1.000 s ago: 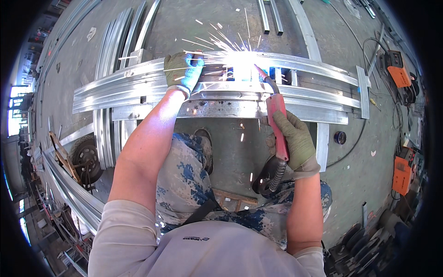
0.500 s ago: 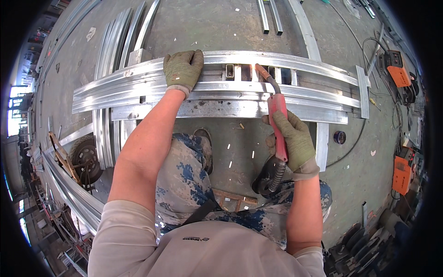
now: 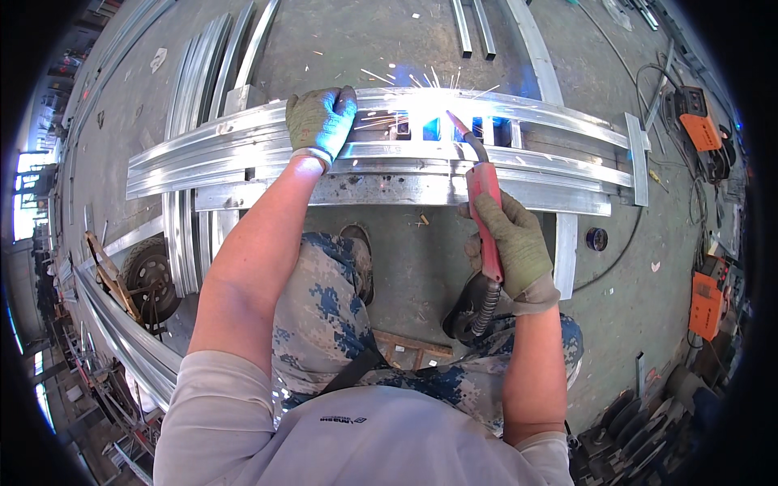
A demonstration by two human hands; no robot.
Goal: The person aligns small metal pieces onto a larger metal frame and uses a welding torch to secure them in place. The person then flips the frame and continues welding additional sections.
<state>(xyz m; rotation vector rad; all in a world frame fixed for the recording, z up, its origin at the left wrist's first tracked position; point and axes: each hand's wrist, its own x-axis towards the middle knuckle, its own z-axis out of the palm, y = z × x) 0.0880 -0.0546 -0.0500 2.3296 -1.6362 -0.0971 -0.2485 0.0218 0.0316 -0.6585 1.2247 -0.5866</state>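
My right hand, in a green work glove, is closed round the red handle of a welding torch. The torch's curved neck reaches up to the far metal rail, where a bright arc throws sparks. In a matching glove, my left hand grips that same rail to the left of the arc, fingers over its far edge. Between this rail and the nearer rail sit several short crosspieces. White glare hides the torch tip and the joint.
A thick beam lies under the rails. Long metal profiles are stacked at the left, above a wheel. Orange machines with cables stand at the right. A small round tin sits on the floor, and wooden pieces lie between my legs.
The small glow at the torch tip has become a bright arc with flying sparks. Blue-white light now falls on my left glove. The torch has shifted slightly left; my left hand stays on the rail.
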